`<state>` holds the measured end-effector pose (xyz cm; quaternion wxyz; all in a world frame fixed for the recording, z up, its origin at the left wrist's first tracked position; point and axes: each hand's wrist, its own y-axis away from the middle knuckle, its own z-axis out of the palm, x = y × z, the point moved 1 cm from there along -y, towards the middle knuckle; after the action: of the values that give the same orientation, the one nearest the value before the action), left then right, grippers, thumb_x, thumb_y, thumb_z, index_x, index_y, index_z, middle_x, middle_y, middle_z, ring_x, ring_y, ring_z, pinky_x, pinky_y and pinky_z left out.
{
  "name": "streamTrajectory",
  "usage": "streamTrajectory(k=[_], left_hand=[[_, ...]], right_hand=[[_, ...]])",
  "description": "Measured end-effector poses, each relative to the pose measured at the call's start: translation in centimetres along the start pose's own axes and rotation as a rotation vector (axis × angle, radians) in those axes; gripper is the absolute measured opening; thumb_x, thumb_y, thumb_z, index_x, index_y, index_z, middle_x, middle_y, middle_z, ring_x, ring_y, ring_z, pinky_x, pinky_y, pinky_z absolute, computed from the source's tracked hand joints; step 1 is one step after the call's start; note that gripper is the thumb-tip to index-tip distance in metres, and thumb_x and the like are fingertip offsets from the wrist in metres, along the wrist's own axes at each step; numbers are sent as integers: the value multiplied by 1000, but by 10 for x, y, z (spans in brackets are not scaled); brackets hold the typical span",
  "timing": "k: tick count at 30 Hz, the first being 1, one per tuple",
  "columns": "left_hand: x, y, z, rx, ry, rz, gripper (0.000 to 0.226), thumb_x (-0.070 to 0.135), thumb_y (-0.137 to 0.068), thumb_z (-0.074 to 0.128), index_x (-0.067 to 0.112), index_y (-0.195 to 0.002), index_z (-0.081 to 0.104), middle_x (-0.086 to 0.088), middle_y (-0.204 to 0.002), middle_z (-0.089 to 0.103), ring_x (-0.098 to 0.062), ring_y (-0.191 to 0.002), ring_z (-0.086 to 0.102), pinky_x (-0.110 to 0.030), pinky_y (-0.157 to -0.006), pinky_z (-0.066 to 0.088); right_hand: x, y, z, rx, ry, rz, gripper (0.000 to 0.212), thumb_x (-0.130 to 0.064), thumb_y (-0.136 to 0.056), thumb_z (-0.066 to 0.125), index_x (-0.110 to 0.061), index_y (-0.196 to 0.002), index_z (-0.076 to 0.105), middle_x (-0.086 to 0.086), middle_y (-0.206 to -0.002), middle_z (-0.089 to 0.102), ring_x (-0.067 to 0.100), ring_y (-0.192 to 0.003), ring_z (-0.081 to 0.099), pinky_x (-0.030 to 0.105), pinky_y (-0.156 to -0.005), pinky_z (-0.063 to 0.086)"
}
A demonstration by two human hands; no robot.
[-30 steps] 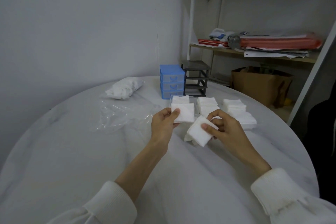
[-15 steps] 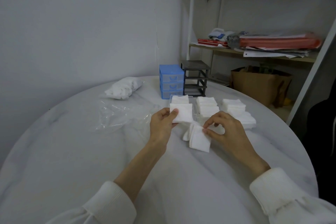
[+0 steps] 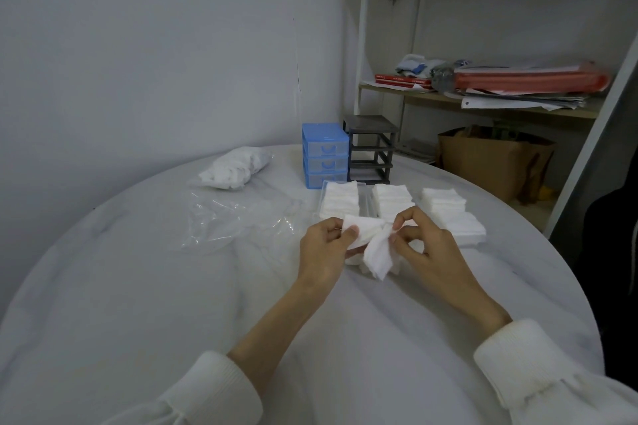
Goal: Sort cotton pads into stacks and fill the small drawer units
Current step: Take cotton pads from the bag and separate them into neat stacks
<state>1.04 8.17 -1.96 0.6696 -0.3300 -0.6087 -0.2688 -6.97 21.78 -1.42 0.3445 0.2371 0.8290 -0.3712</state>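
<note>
Pads meet between your hands, just in front of the drawer tray (image 3: 362, 198); left hand (image 3: 322, 248) grips a small stack (image 3: 359, 229); right hand (image 3: 426, 245) pinches one hanging pad (image 3: 378, 260) beside it.

Loose pads (image 3: 376, 269) on the table partly hidden behind both hands' held pads.

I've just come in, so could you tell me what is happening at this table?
A person is sorting cotton pads on a round white table. The left hand holds a small stack of pads, and the right hand pinches a loose pad beside it. Three sorted stacks lie behind the hands. The blue drawer unit and dark drawer unit stand further back.
</note>
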Motion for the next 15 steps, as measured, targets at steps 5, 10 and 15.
streamTrajectory(k=[5,10,15], left_hand=[[-2,-1,-2,-9,10,16,10,4,-90,59,10,-85,66,-9,-91,72,-21,-82,71,-37,-80,57],[-2,-4,-5,62,-23,61,9,7,-90,59,11,-86,66,-6,-89,72,-20,-87,69,-33,-81,56],[0,-6,-7,138,11,90,9,8,-92,57,4,-96,64,-7,-92,70,-16,-85,66,-25,-78,54]], right_hand=[[2,-3,-2,26,-46,-91,26,5,-91,47,-20,-83,51,-6,-85,57,23,-81,56,24,-67,42],[0,-3,-3,8,-149,-81,51,18,-85,40,-21,-69,68,-12,-82,61,9,-84,54,15,-71,37],[-10,-1,-4,-29,-349,-24,44,17,-85,44,-15,-74,72,-15,-78,62,0,-79,55,8,-70,39]])
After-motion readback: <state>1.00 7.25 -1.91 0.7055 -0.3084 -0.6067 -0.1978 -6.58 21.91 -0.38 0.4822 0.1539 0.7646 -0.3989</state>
